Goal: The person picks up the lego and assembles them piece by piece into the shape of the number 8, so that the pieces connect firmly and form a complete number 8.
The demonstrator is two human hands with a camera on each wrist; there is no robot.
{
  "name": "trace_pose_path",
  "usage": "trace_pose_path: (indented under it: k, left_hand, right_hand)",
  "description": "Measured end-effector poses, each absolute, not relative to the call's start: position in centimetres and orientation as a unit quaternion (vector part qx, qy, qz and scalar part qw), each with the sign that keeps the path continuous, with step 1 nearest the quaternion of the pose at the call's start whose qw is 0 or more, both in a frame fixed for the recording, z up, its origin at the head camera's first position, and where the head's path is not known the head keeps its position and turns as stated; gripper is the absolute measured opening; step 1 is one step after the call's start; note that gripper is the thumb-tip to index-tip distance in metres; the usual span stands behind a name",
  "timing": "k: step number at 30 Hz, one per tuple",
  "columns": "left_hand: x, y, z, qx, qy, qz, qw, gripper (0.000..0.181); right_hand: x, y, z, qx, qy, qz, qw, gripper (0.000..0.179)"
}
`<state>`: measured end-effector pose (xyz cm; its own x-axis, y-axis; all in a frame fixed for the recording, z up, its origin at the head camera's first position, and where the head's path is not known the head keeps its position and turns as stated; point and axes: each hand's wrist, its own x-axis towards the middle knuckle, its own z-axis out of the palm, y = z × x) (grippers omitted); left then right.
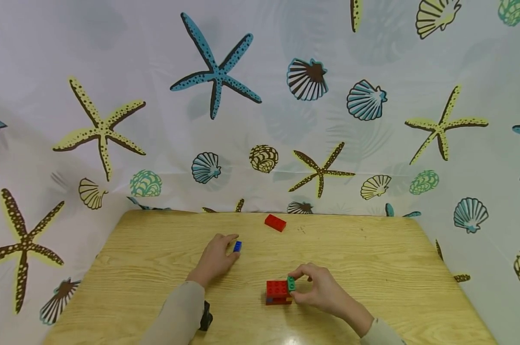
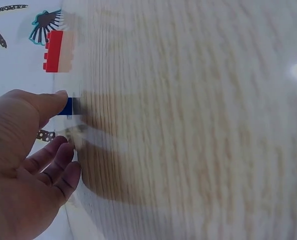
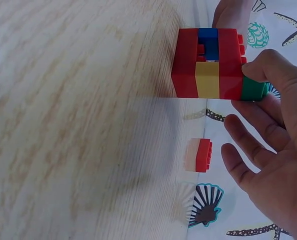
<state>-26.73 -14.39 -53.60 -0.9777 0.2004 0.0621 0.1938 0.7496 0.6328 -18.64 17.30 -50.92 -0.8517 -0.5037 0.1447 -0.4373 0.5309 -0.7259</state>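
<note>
My right hand point(image 1: 322, 291) pinches a small green brick point(image 1: 291, 283) between thumb and index finger, at the right end of a small brick build point(image 1: 277, 289). In the right wrist view the green brick point(image 3: 253, 89) sits against the studded face of the upper red brick point(image 3: 229, 65). Below that red brick are a yellow brick point(image 3: 207, 80), a blue brick point(image 3: 208, 42) and a lower red brick point(image 3: 185, 65). My left hand point(image 1: 216, 256) reaches around a small blue brick point(image 1: 237, 247) on the table, thumb and index finger spread on either side of it.
A loose red brick point(image 1: 275, 223) lies near the back edge of the wooden table point(image 1: 156, 254). Behind and beside the table hangs a white cloth point(image 1: 260, 110) printed with starfish and shells. A black wrist device point(image 1: 205, 316) shows beside the left sleeve.
</note>
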Motion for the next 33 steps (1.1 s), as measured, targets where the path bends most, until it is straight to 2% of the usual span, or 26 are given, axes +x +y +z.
trace_pose_path:
  k: [10,19,27,33]
  left_hand:
    - [-26.9,-14.2,-53.5,0.095,0.939,0.33,0.006,0.045]
    - [-27.0,-14.4,-53.8,0.104,0.938,0.329,-0.002,0.043]
    - [-26.2,-14.4,-53.5,0.1,0.925,0.367,0.009,0.041]
    - [-25.6,-14.1,-53.2,0.108,0.915,0.388,-0.002,0.034]
  right_hand:
    - [-18.8,17.4,-51.1,-0.274,0.873,-0.401,0.042,0.025]
    - [-18.7,17.4,-51.2,-0.269,0.873,-0.403,0.051,0.023]
    - [-18.7,17.4,-51.2,-0.273,0.874,-0.4,0.044,0.022]
    - [-18.6,17.4,-51.1,-0.27,0.874,-0.402,0.049,0.022]
